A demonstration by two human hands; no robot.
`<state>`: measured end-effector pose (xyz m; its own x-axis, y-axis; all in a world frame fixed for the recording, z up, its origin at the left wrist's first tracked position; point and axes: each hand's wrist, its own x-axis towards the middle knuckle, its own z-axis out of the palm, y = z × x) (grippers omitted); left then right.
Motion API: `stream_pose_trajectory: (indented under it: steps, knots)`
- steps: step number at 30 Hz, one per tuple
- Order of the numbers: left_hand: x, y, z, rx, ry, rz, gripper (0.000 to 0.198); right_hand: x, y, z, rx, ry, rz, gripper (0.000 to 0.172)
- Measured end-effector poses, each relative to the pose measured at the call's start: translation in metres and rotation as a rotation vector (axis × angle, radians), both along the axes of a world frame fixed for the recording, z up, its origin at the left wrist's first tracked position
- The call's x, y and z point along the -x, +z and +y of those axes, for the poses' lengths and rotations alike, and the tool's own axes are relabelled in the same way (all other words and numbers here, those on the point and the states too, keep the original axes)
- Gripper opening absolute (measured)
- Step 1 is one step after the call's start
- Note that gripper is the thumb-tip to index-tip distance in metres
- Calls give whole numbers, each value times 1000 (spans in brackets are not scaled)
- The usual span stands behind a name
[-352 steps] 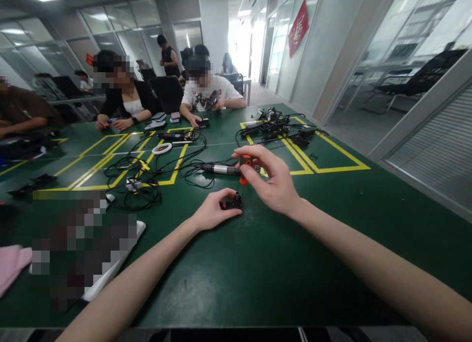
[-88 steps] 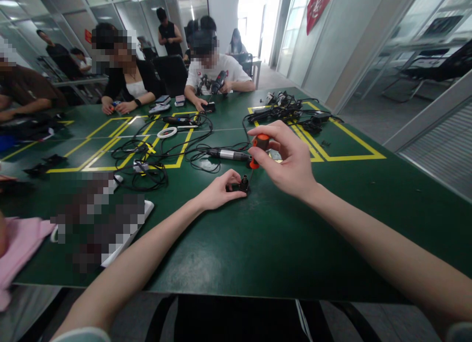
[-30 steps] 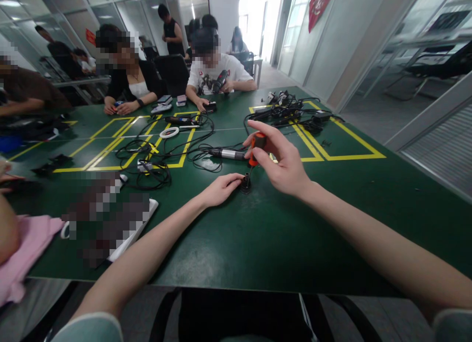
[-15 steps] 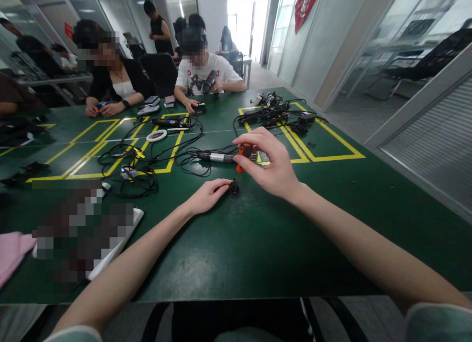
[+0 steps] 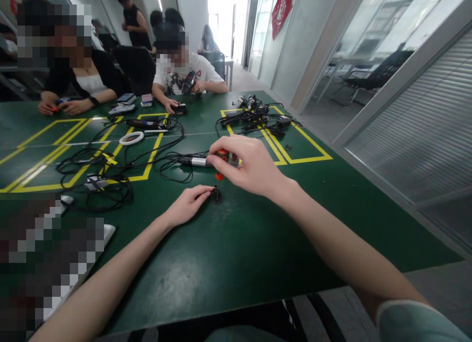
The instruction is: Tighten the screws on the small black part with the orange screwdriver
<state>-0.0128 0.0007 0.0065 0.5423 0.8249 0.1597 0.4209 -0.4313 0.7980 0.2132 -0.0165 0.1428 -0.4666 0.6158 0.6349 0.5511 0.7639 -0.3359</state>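
My right hand (image 5: 248,166) is closed round the orange handle of a small screwdriver (image 5: 220,175), which stands upright with its tip down in a small black part (image 5: 216,195) on the green table (image 5: 258,234). My left hand (image 5: 188,204) lies on the table with its fingertips pinched against the left side of that black part, holding it in place. Most of the screwdriver handle is hidden under my right fingers.
A silver-and-black tool (image 5: 193,161) and tangled black cables (image 5: 96,180) lie just beyond my hands among yellow tape lines. More cables and chargers (image 5: 258,117) sit at the far right. Two seated people (image 5: 180,74) work across the table. A blurred object (image 5: 47,253) lies at near left.
The screwdriver tip has come down onto the black part and my right hand has lowered over it. The view has swung to the right.
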Motion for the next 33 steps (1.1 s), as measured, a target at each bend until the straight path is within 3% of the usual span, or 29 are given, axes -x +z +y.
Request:
stream_pose_trajectory:
  steps: [5,10,14,19,23,27,30,33]
  knots:
    - [-2,-1,2,16,2,-22,39,3,19,-1,20,-257,-298,31]
    - [-3,-1,5,57,-32,-32,38,2,25,-2,12,-363,-468,43]
    - [-4,-1,5,56,-9,-31,37,-2,24,-4,43,-295,-452,25]
    - [-5,-2,4,51,-18,-40,38,3,22,-9,52,-201,-358,16]
    - [-3,-2,5,56,-28,-53,39,8,21,-9,43,-274,-418,29]
    - [0,-1,5,51,-39,-38,38,8,18,-9,45,-232,-397,18]
    - [1,0,5,42,-49,-30,37,9,17,-9,64,-195,-352,22]
    - [0,0,4,29,-46,-31,36,10,18,-9,59,-252,-358,16]
